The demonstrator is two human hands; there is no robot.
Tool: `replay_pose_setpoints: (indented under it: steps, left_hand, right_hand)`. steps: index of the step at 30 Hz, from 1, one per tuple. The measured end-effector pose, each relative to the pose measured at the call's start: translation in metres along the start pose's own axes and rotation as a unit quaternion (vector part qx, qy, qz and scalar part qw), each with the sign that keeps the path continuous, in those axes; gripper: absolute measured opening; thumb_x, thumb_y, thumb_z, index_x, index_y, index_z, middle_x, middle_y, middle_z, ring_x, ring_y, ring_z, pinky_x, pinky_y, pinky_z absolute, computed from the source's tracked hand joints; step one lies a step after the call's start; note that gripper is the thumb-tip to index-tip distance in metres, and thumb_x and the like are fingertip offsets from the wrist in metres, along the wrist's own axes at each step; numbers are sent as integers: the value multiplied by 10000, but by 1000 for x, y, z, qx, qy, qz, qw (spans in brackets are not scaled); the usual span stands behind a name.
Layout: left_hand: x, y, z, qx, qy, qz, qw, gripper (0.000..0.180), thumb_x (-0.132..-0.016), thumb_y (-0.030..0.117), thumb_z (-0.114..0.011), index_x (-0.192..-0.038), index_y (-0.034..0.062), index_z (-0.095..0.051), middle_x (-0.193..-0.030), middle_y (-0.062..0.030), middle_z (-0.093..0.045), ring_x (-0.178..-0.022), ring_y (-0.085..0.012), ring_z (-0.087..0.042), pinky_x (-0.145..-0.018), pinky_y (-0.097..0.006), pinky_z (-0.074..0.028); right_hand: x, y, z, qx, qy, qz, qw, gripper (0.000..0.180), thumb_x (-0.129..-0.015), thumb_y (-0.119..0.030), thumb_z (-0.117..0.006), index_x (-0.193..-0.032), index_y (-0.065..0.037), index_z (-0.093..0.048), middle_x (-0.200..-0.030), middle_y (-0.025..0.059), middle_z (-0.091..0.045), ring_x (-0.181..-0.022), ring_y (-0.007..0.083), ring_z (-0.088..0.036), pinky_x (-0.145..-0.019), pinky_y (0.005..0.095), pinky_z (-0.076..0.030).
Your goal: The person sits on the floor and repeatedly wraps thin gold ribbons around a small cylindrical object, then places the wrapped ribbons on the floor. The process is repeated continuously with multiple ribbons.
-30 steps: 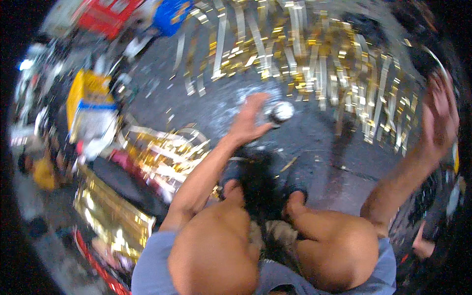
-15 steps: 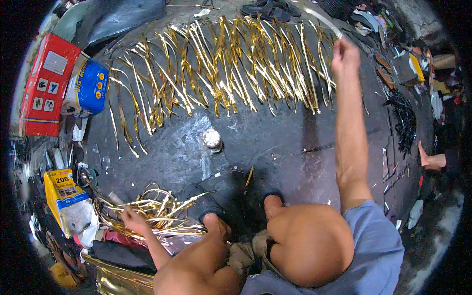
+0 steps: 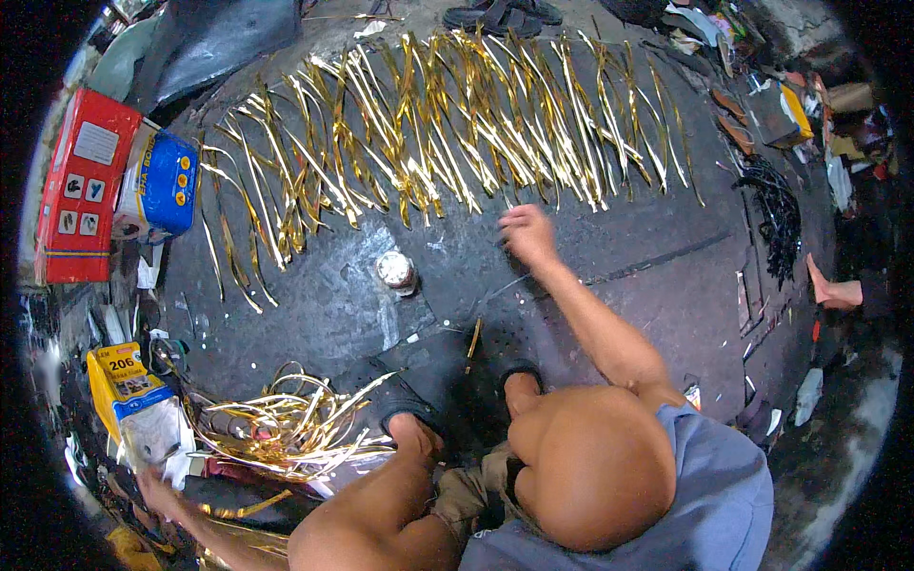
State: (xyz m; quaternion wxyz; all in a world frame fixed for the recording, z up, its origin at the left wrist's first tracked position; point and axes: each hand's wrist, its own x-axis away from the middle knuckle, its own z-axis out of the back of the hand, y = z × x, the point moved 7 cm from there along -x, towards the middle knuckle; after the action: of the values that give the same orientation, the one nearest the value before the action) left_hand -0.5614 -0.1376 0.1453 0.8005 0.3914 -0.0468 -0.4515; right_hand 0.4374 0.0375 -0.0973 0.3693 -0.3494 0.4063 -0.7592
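Many shiny gold strips [image 3: 419, 181] lie side by side in a wide row across the dark floor mat. At the near ends of that row is my right hand [image 3: 529, 236], fingers curled together. Something small and pale shows at its fingertips, too small to name. My left hand [image 3: 157, 495] is low at the far left, just below a yellow and blue carton [image 3: 133, 390], and its fingers are smeared by motion. Between the carton and my left foot sits a tangled heap of gold strips [image 3: 286, 428]. A small can with a whitish top [image 3: 396, 273] stands mid-mat.
A red box [image 3: 86, 190] and a blue and white container [image 3: 160, 186] stand at the left. Dark sandals [image 3: 503, 15] rest at the far edge. Black strips [image 3: 773, 219] lie at the right, near another person's foot [image 3: 836, 287].
My right hand has come from the far right end of the row back to its near middle. My left hand has left the gold heap and moved down and left.
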Motion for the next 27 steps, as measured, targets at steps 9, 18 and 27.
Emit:
replay_pose_setpoints:
  steps: [9,18,27]
  left_hand:
    - [229,313,-443,178,-506,165,828,363,-840,31,-653,-1196,3,-718,-936,-64,-699,-697,-145,-684,-540,-264,-503]
    - [272,313,-496,300,-575,271,712,492,-811,-36,-608,-1295,21,-669,-916,-38,-706,-636,-92,-620,-513,-228,-485]
    - [293,327,-479,407,-617,325,589,541,-776,-75,-600,-1313,-22,-640,-812,9,-635,-575,-58,-540,-487,-184,-390]
  right_hand:
    - [97,-143,-125,79,-199,310,926,601,-701,-222,-846,-1236,-66,-621,-1129,122,-629,-1060,272,-652,-901,377,-537]
    - [95,-162,-102,-180,-127,117,968,503,-818,-98,-847,-1215,1,-554,-1089,100,-703,-936,157,-695,-836,304,-560]
    - [97,-137,-97,13,-99,170,980,597,-745,-260,-882,-1166,2,-550,-873,122,-731,-800,235,-744,-713,381,-582]
